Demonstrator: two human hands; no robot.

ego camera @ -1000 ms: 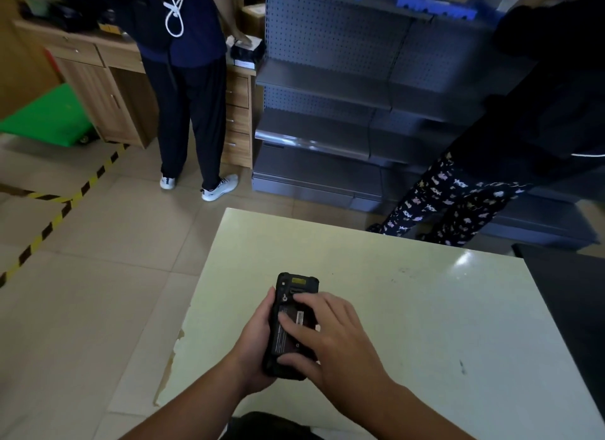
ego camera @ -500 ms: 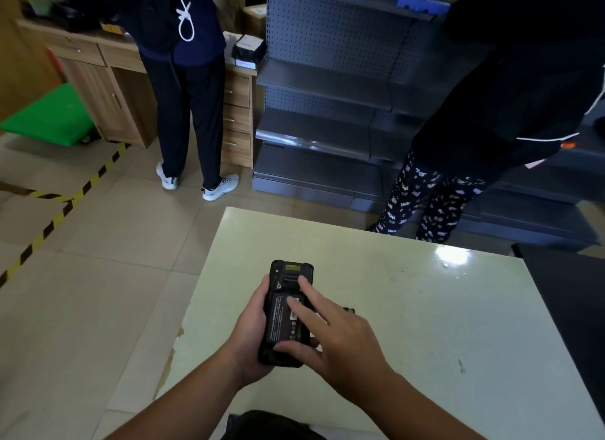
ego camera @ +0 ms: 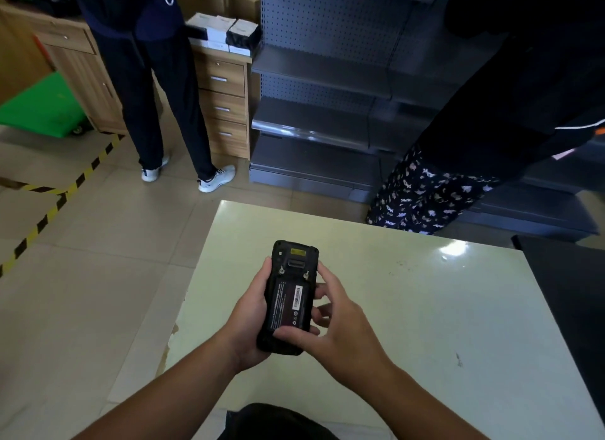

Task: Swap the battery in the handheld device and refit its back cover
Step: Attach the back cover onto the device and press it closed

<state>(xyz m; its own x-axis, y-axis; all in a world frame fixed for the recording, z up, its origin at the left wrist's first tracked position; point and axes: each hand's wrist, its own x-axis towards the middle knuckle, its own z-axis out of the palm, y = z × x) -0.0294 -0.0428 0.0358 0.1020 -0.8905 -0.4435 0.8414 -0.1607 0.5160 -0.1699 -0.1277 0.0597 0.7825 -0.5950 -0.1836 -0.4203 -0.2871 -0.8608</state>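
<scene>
Left hand (ego camera: 248, 321) grips the handheld device (ego camera: 289, 297) from its left side, back facing up, held above the pale table (ego camera: 425, 308). Right hand (ego camera: 337, 321) grasps its right edge, thumb across the lower end. Back cover off; battery (ego camera: 288, 303) sits in the bay, label showing.

Single view only: head-worn wide-angle camera, looking forward and steeply down. Wearer's forearms enter from the bottom edge; both hands sit close, at lower centre of frame. Pale table (ego camera: 425, 308) fills the lower right. Tiled floor (ego camera: 82, 292) occupies the left. Grey shelving (ego camera: 327, 79) and wooden drawers (ego camera: 226, 105) lie farther off, across the top. Straight lines bow near the frame edges.
</scene>
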